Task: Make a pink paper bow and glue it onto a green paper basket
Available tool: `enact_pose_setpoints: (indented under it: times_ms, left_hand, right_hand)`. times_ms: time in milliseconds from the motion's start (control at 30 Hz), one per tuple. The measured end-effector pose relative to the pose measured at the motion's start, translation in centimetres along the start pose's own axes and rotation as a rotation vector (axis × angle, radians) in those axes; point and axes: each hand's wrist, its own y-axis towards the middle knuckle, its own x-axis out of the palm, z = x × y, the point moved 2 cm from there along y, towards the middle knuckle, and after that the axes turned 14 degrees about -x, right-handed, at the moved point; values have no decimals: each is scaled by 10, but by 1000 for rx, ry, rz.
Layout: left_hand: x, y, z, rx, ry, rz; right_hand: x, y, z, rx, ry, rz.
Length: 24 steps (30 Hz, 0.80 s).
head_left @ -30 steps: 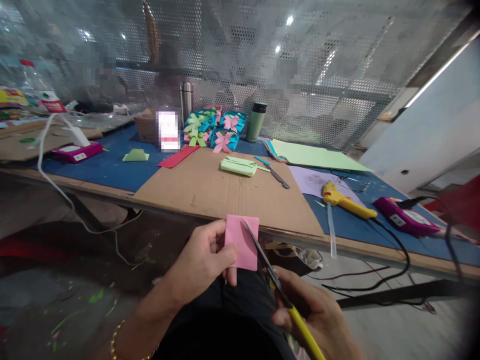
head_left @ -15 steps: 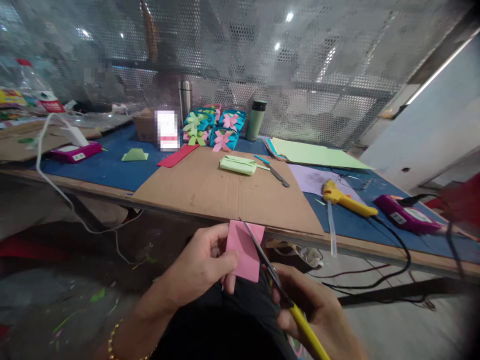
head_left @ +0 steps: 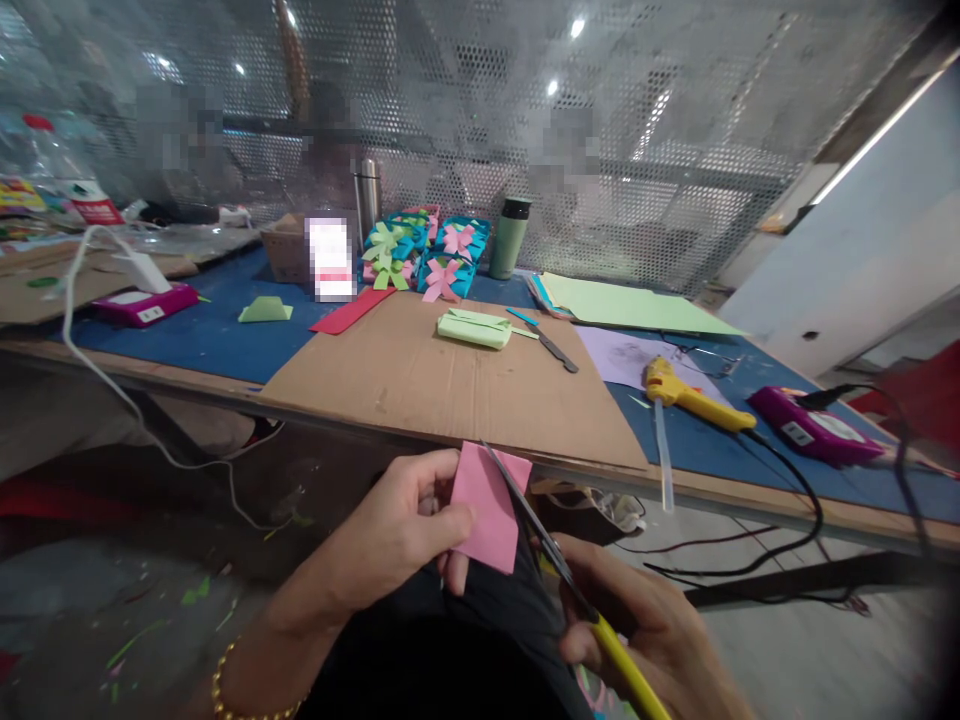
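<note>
Between the thumb and fingers of my left hand (head_left: 412, 525) is a piece of pink paper (head_left: 484, 520), held by its left side over my lap. My right hand (head_left: 637, 615) grips scissors (head_left: 619, 655) with yellow handles. Their blades lie across the right part of the paper, tips near its top edge. Ahead of my hands a piece of brown cardboard (head_left: 450, 390) covers the table's front. A folded light green paper packet (head_left: 474, 328) rests on it, with a dark craft knife (head_left: 555, 350) beside the packet.
A yellow glue gun (head_left: 694, 395) with its cable lies to the right, near a purple power strip (head_left: 814, 425). Green paper sheets (head_left: 637, 305), a green tumbler (head_left: 511, 238), a steel flask (head_left: 367, 200) and paper-bow items (head_left: 442, 275) stand farther back. A white cable (head_left: 112, 365) hangs at left.
The scissors and my right hand have shifted slightly down and right. The pink paper has tilted a little in my left hand, which stays nearly in place.
</note>
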Motion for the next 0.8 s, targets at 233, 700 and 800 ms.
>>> enact_pose_setpoints:
  times_ms: [233,700,800]
  left_hand:
    - [-11,9,2,36,-2,8]
    - [-58,22,-7,79,-157,-51]
    - [-67,18,-9,95,-151,-14]
  right_hand:
    - [-5,19,1,73,137,-97]
    - [8,63,9,206,223,-187]
    - [-9,75,15,337,57,-54]
